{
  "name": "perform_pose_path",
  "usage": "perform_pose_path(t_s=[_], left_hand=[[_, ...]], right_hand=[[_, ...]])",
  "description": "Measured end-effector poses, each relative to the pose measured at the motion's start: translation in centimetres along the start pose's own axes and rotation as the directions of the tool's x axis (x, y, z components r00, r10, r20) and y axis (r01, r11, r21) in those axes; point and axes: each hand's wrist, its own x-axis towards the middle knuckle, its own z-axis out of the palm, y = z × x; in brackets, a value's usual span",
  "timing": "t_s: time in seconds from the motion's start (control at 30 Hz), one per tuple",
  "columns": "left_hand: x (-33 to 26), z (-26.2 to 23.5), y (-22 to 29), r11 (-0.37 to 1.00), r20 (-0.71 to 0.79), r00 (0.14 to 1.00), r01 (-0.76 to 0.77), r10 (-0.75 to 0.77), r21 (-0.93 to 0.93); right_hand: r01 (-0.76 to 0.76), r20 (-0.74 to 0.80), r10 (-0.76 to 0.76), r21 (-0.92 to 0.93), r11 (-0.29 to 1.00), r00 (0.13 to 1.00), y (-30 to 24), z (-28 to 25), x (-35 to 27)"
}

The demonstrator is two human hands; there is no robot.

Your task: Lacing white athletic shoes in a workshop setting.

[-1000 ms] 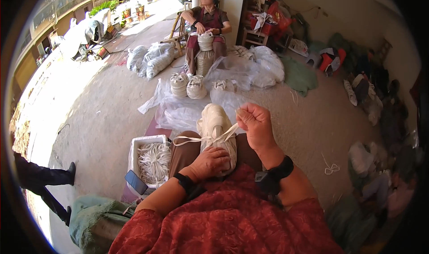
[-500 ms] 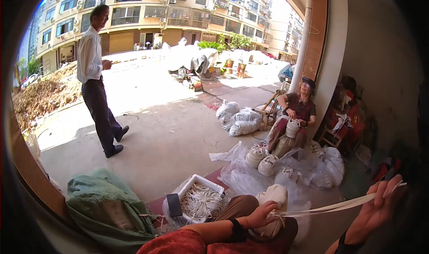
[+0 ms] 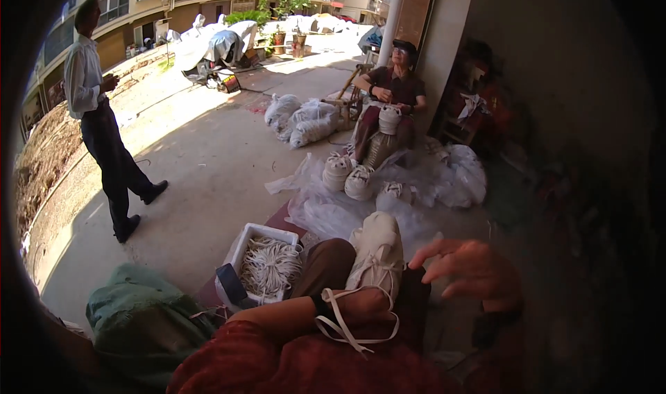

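Observation:
In my lap stands a cream canvas shoe upper [image 3: 378,245], its top tilted away from me. My left hand [image 3: 366,305] grips its near side, with the fingertips hidden from view. A flat cream lace [image 3: 341,324] loops over that hand and dangles toward my red clothing. To the right of the upper, my right hand [image 3: 468,272] is raised, its fingers bent and apart, with nothing visible in them.
A white foam box [image 3: 243,245] of bundled laces stands left of my knee; a green cloth sack [image 3: 142,318] lies nearer. Ahead, a seated person [image 3: 399,82] handles cream uppers, among plastic bags [image 3: 326,200] and laced bundles [image 3: 338,170]. Another person [image 3: 100,116] stands far left.
My right hand has let go of the stretched laces and come inward to the left. The lace now hangs slack over my left hand. The view has turned right and down.

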Motion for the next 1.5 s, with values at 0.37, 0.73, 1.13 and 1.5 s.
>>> perform_pose_path(t_s=[0.37, 0.73, 1.13, 1.5], left_hand=[[2.0, 1.4, -2.4, 0.969, 0.162, 0.985, 0.094, -0.058, -0.23], [2.2, 1.6, -1.5, 0.934, 0.148, 0.989, 0.069, -0.018, -0.352], [1.3, 1.9, -2.7, 0.962, 0.108, 0.991, 0.101, -0.076, -0.254], [0.9, 1.4, -3.0, 0.946, 0.074, 0.994, 0.101, -0.082, -0.308]], right_hand=[[-0.598, -0.776, 0.479, 0.167, 0.784, 0.41, 26.3, 9.4, -6.8], [-0.494, -0.773, 0.09, -0.307, 0.814, 0.628, 24.2, 8.8, -2.3], [-0.553, -0.418, 0.373, -0.713, 0.43, 0.829, 24.6, 8.0, 3.1], [-0.662, -0.348, 0.636, 0.055, 0.748, 0.689, 26.8, 5.6, 2.9]])
